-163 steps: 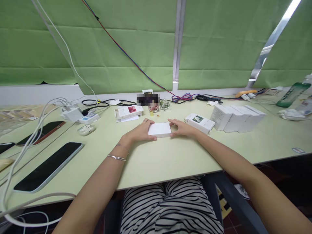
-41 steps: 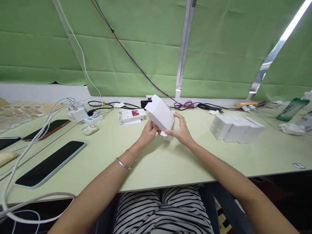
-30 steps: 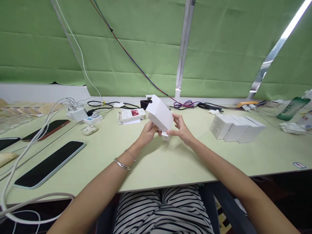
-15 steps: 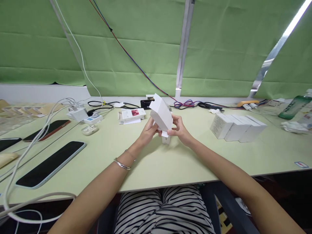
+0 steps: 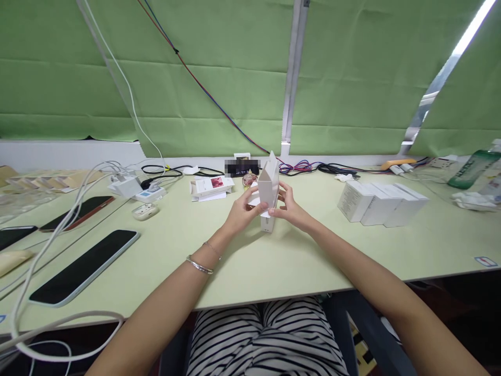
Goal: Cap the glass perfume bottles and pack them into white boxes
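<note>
Pinching it low from either side, the left hand and right hand held the white carton between them, roughly upright, neither hand clearly nearer.

Green blinds I see remotely from ten to two o'clock, white wall at nine, bright daylight slit at two, pale-green desktop toward six, grey chair armrest past four.

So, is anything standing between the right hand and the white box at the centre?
Nothing visible does: the right hand touches the white box, and the left hand holds it from the other side. The row of boxes stands apart.
</note>
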The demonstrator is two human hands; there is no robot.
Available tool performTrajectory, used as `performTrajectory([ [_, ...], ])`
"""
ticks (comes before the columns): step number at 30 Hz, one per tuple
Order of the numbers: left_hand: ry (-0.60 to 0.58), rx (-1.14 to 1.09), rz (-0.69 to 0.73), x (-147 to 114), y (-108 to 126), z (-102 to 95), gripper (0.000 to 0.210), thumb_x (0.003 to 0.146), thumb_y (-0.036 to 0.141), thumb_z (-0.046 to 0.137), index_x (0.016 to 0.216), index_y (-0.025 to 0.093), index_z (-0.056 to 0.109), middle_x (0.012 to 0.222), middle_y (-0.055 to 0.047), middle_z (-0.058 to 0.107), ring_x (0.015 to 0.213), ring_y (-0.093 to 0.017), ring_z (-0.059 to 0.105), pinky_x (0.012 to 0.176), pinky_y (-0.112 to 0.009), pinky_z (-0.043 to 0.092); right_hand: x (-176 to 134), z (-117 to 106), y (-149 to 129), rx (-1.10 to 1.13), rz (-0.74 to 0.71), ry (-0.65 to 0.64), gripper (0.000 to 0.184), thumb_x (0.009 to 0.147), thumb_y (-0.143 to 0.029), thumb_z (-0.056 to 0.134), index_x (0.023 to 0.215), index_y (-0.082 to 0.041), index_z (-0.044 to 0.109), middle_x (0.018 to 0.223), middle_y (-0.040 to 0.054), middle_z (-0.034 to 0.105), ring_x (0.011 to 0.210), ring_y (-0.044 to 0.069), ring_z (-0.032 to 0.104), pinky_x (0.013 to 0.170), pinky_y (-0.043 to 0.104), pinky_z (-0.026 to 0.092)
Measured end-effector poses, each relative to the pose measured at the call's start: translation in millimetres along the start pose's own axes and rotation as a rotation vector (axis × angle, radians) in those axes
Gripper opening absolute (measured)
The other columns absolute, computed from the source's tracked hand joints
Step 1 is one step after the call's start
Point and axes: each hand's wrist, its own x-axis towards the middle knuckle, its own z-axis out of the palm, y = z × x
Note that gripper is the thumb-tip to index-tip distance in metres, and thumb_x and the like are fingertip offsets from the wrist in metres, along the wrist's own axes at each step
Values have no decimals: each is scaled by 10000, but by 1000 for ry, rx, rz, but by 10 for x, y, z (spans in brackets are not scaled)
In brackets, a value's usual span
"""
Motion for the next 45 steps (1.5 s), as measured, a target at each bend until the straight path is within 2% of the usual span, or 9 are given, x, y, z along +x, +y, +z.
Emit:
performTrajectory([
  [4,-41,22,8,-3,-54,-32,468,756,517,538,1078,178,555,954,-59,599,590,-91,520,543,-210,458,-32,32,2,-151,-131,131,1020,635,-500,674,1366,-332,-17,1468,88,68,1330,276,178,1038,527,193],
  [9,-35,15,3,-8,-99,-53,484,790,537,478,1081,160,566,770,-26,575,571,-93,492,574,-221,456,-77,15,-69,-448,-403,299,848,722,-479,598,1377,-356,74,1479,32,56,1354,263,88,1064,505,141],
  [15,-29,46,-2,-12,-64,-51,494,795,535,472,1090,151,568,861,-46,588,604,-94,501,612,-232,466,-67,-13,-47,-717,-487,260,633,811,-473,461,1366,-320,197,1469,56,102,1334,295,155,1025,541,200],
  [22,-37,76,4,-17,-10,-48,481,798,510,485,1100,144,562,1003,-75,599,648,-97,529,618,-225,464,-60,-22,-26,-796,-490,222,481,823,-451,446,1263,-265,388,1443,88,157,1304,288,222,998,494,261],
  [27,-33,110,-10,-12,-19,-53,471,804,491,488,1122,149,551,1101,-90,580,706,-114,553,632,-230,469,-11,-83,36,-764,-538,285,352,792,-444,502,1069,-226,493,1309,106,401,1238,279,333,978,484,279],
  [31,-29,134,-22,3,-53,-74,474,807,496,481,1132,158,544,1130,-95,571,774,-139,573,653,-237,477,24,-98,129,-666,-522,226,235,814,-407,493,946,-214,523,1097,92,576,1102,246,479,926,442,351],
  [38,-23,123,-47,-4,-70,-78,467,806,517,457,1111,169,521,1143,-85,548,940,-196,551,708,-267,490,7,-6,111,-381,-386,324,317,863,-438,393,851,-211,614,1066,78,572,1021,206,537,887,380,413],
  [42,-84,8,-107,-3,-76,-51,467,785,523,477,1109,188,481,1131,-71,530,960,-207,545,717,-294,500,24,-12,52,-289,-260,400,295,789,-457,511,679,-200,607,1032,70,557,1030,215,522,913,384,392],
  [45,-104,-43,-134,11,-113,-59,465,748,485,546,1101,191,470,1132,-69,521,912,-194,559,737,-305,485,63,-18,94,-108,-106,371,302,703,-478,600,850,-214,592,1174,81,488,1093,230,482,889,385,416],
])
